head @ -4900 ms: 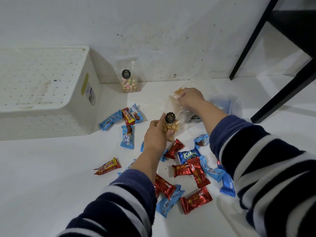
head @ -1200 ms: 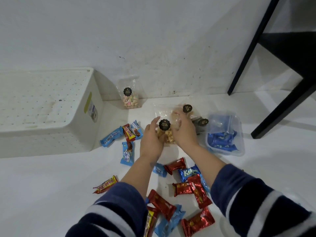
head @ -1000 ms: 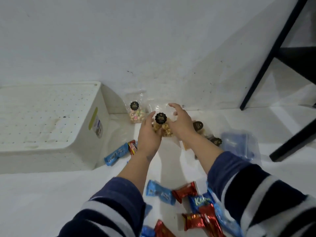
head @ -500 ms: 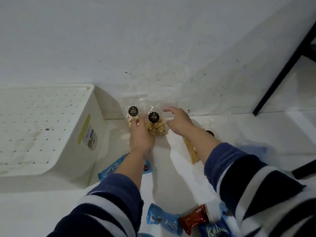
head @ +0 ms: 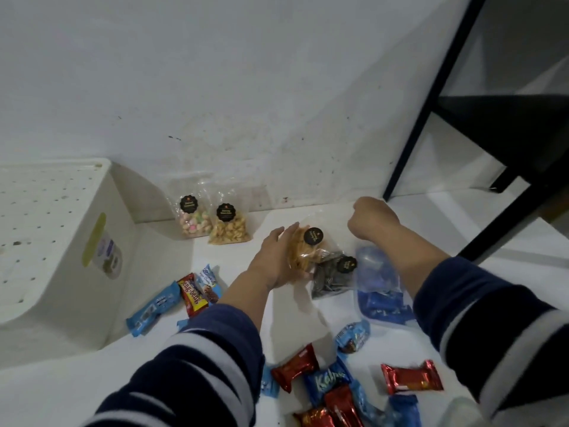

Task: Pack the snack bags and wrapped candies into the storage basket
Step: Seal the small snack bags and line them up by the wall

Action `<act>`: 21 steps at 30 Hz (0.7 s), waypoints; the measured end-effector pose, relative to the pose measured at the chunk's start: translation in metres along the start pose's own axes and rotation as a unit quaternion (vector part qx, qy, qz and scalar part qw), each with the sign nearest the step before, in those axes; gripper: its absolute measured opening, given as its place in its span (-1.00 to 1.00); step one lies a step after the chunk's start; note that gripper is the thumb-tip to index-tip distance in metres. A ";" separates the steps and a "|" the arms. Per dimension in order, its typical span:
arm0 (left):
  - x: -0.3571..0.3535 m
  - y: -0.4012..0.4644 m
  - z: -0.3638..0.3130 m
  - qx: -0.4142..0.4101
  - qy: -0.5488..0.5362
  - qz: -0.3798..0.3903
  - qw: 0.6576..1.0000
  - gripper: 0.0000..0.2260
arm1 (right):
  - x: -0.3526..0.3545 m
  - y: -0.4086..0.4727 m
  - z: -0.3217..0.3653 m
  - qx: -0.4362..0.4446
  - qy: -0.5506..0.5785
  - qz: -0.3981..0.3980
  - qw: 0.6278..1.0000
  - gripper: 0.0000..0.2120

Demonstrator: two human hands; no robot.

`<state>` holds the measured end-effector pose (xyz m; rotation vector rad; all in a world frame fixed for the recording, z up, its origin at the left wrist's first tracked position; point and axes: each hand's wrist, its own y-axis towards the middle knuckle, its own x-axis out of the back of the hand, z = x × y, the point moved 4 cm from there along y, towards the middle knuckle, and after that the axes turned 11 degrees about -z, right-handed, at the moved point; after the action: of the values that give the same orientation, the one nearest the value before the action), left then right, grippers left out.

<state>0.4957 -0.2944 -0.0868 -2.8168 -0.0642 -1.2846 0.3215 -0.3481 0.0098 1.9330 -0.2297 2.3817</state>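
The white perforated storage basket (head: 61,241) stands at the left against the wall. Two clear snack bags lean upright on the wall: a marshmallow bag (head: 192,217) and a nut bag (head: 229,228). My left hand (head: 275,260) grips a bag of orange sticks (head: 304,252) lying on the white surface. Touching it on the right lies a bag of dark seeds (head: 332,275). My right hand (head: 371,220) is a closed fist just right of the orange bag's clear top; whether it pinches the plastic is unclear. Red and blue wrapped candies (head: 326,380) lie scattered in front.
A clear pouch of blue candies (head: 380,291) lies under my right forearm. More wrapped candies (head: 191,291) sit beside the basket. Black furniture legs (head: 431,97) stand at the back right. The wall is close behind the bags.
The nut bag now stands against the wall beside the marshmallow bag, released. Both hands moved back and right; my left hand took hold of the orange stick bag.
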 end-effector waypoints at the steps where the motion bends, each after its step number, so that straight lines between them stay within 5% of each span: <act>1: -0.002 0.002 0.001 -0.006 0.006 0.001 1.000 0.01 | -0.002 0.001 -0.007 -0.022 0.006 0.010 1.000 -0.86; 9: -0.005 -0.019 0.004 -0.003 0.048 -0.039 0.998 -0.15 | -0.011 0.003 -0.011 -0.075 0.091 0.008 0.993 -0.78; 12: -0.003 -0.045 0.007 0.017 0.052 -0.060 0.997 -0.15 | -0.007 -0.005 -0.002 -0.060 0.156 0.000 0.986 -0.91; 21: 0.010 -0.129 0.023 0.099 0.074 -0.099 0.987 -0.18 | -0.014 -0.066 0.016 0.022 0.177 0.059 0.982 -0.74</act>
<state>0.5127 -0.1637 -0.0912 -2.5926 -0.4497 -1.4339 0.3494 -0.2850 0.0047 1.5101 -0.2775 2.7738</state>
